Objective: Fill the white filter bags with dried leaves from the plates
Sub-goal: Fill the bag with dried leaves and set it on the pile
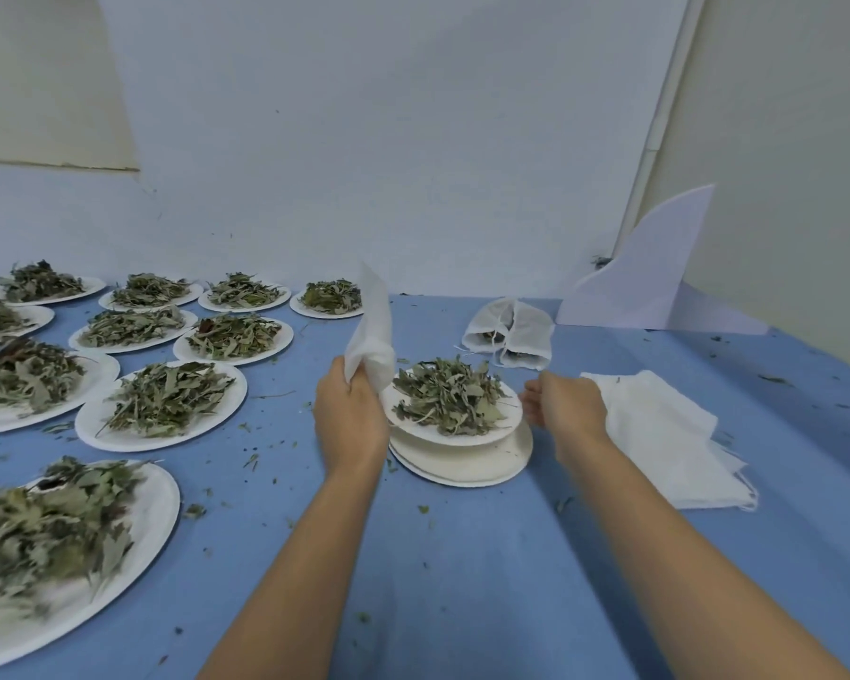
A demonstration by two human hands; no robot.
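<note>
Desk covered in blue, flecked with leaf crumbs. Across its left side, white plates heaped with dried leaves. At right, flat pile of empty filter bags. At centre, stack of plates, top one piled with leaves. Behind that, filled bags lying together. Left hand gripping upright white filter bag just left of stack; right hand loosely open, holding nothing, just beside top plate's right rim
</note>
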